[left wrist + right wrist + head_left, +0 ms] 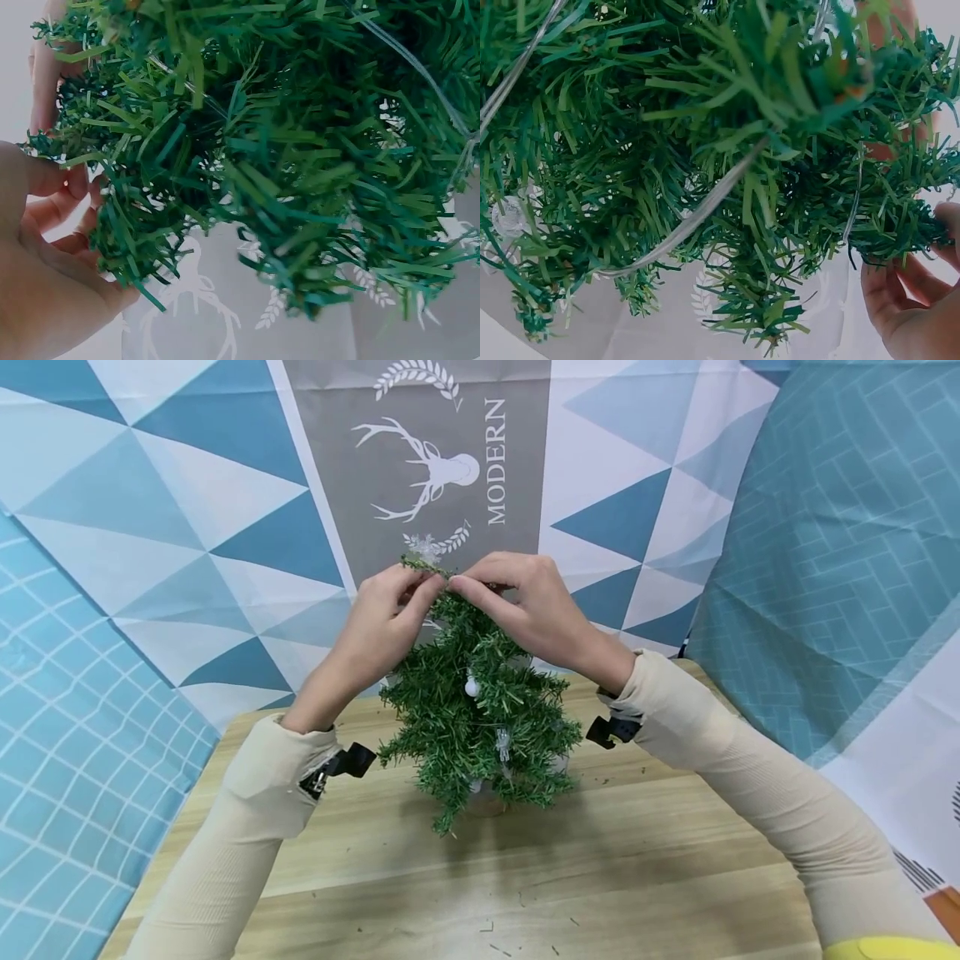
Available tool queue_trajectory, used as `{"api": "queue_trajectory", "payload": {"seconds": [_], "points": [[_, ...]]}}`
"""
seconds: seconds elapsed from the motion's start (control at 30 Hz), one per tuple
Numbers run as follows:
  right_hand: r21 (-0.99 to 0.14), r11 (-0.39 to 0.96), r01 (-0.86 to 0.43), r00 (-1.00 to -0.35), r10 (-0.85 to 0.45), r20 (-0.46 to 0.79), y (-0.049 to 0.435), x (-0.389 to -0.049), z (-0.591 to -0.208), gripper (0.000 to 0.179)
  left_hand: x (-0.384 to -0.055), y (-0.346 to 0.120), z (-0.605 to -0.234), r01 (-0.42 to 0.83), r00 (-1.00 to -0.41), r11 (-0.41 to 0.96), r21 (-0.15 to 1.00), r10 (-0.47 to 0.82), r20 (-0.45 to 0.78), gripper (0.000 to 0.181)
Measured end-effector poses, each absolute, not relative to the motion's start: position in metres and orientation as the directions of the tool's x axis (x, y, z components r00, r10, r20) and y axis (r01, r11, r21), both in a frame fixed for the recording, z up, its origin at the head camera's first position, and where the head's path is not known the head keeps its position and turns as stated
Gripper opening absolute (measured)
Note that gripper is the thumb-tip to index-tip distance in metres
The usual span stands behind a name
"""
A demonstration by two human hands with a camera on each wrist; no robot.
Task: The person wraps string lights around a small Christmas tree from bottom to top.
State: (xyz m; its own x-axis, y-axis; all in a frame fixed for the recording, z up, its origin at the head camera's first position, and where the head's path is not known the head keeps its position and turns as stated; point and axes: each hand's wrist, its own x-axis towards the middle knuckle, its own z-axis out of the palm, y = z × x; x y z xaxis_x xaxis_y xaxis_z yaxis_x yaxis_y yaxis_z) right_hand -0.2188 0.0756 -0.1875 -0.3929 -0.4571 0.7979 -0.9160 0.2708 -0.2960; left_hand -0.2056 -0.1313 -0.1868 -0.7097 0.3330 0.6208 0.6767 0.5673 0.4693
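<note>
A small artificial Christmas tree (480, 710) stands upright on the wooden table, its top bent toward the left. My left hand (382, 618) pinches the tip, close under a clear snowflake ornament (425, 548). Right beside it, my right hand (532, 606) pinches the top branch with thumb and fingers, the two thumbs almost meeting. A clear light-string wire (697, 217) winds through the green needles in the right wrist view. Among the branches hang a white ball (472, 686) and a clear ornament (503, 743). Needles partly cover my fingers in both wrist views.
Loose needle bits lie on the wooden table (375, 877) in front of the tree. Behind hangs a patterned cloth (495, 385) with a deer head and lettering. A yellow object (892, 948) shows at the lower right edge.
</note>
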Motion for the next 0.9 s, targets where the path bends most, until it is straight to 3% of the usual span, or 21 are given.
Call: {"api": "queue_trajectory", "payload": {"seconds": [0.2,0.43,0.53,0.77,0.9], "points": [[-0.319,0.274,-0.907,-0.414,-0.451,0.791,0.074,-0.219,-0.184,0.021,-0.206,-0.131,-0.181,0.677,-0.703,0.579,0.454,0.330,0.630,0.034],[-0.561,0.272,-0.782,-0.620,-0.420,0.662,0.071,-0.214,-0.179,0.022,-0.209,-0.137,-0.186,0.749,-0.626,0.494,0.441,0.309,0.716,0.026],[-0.643,0.241,-0.727,-0.681,-0.369,0.632,0.070,-0.214,-0.180,0.021,-0.206,-0.137,-0.189,0.767,-0.610,0.460,0.447,0.304,0.732,0.022],[-0.643,0.210,-0.737,-0.669,-0.359,0.650,0.069,-0.210,-0.184,0.029,-0.192,-0.139,-0.197,0.778,-0.613,0.375,0.504,0.276,0.740,0.018],[-0.613,0.264,-0.745,-0.663,-0.392,0.637,0.072,-0.203,-0.186,0.034,-0.178,-0.143,-0.206,0.776,-0.617,0.320,0.544,0.204,0.760,0.016]]}}
